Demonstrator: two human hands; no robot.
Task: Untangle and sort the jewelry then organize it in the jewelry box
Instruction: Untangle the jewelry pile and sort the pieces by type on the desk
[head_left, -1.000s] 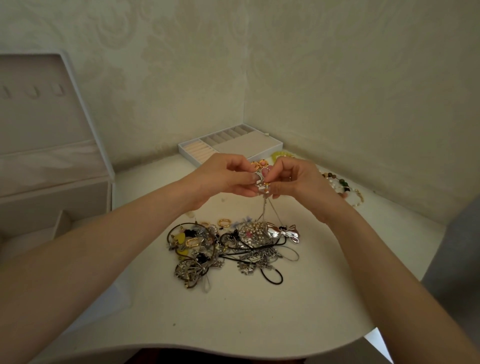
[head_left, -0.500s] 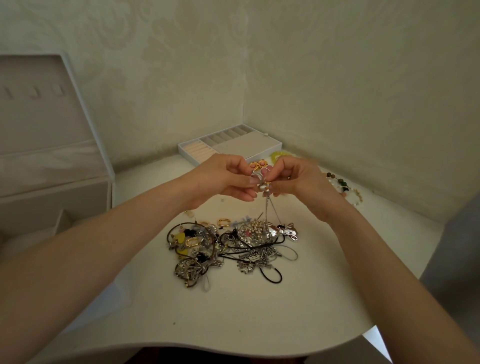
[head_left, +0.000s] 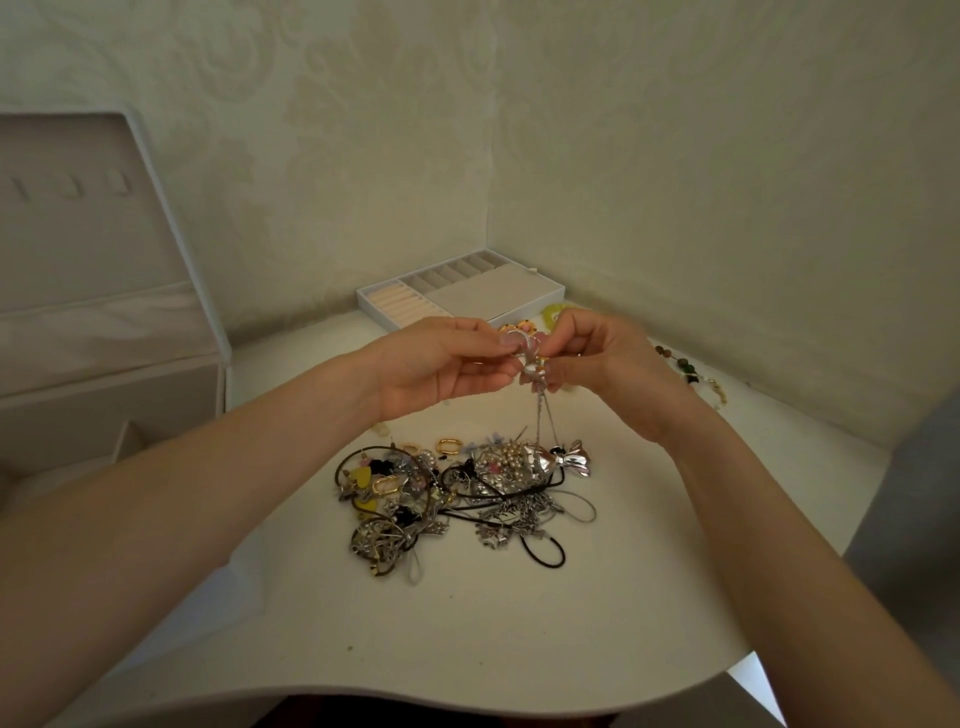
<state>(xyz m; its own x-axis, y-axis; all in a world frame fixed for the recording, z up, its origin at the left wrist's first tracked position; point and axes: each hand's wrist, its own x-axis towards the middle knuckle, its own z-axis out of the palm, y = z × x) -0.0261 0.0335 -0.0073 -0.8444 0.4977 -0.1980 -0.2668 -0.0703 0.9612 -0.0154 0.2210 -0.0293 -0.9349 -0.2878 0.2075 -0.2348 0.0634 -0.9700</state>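
Head view shows the tangled jewelry pile (head_left: 457, 499) on the white counter (head_left: 519, 623), above it the left hand (head_left: 441, 364) and right hand (head_left: 608, 358) together pinching a silver piece (head_left: 530, 365) whose thin chain (head_left: 541, 415) hangs down to the pile, and beyond the pile the jewelry box tray (head_left: 478, 293)

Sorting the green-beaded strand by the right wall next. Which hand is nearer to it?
Right. The right hand lies just left of the beaded strand; the left hand is farther left, beyond it. Both pinch the silver chain.
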